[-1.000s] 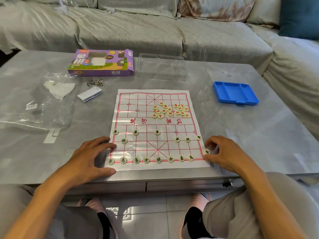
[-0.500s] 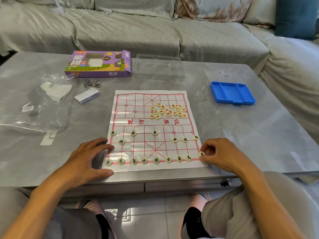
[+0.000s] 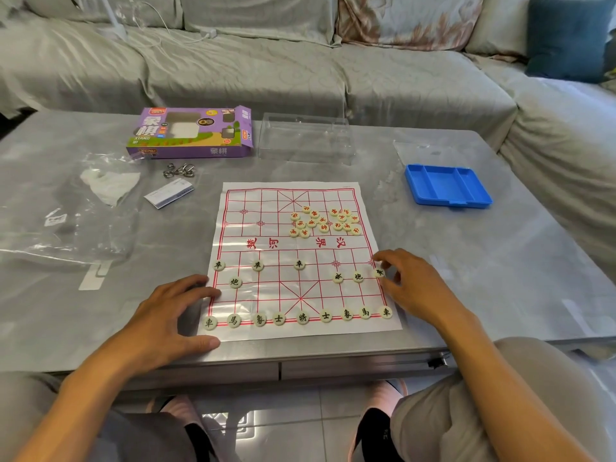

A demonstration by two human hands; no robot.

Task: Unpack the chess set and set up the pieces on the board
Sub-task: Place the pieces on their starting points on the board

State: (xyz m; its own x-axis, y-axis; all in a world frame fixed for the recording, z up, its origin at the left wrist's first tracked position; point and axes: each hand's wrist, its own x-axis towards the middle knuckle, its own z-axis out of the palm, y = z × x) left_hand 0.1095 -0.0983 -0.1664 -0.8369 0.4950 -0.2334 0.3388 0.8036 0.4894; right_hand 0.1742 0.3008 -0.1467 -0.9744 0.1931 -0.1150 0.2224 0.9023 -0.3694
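A white paper board (image 3: 266,228) with red grid lines lies flat on the grey table. Black-lettered round pieces fill its near row (image 3: 302,317), and more stand two and three rows up. Several red-lettered pieces (image 3: 323,220) lie in a loose heap on the far right half. My right hand (image 3: 411,283) is at the board's right edge, its fingertips pinching a black-lettered piece (image 3: 379,272). My left hand (image 3: 173,315) rests flat on the board's near left corner and the table, fingers spread.
A purple chess box (image 3: 191,133) and a clear plastic tray (image 3: 305,138) stand at the far side. A blue tray (image 3: 446,185) lies to the right. A plastic bag (image 3: 66,221), metal rings (image 3: 178,170) and a small leaflet (image 3: 169,193) lie left of the board.
My right hand left the black piece on the near right corner point and moved away from me along the right edge to the black piece there. My left hand stayed put.
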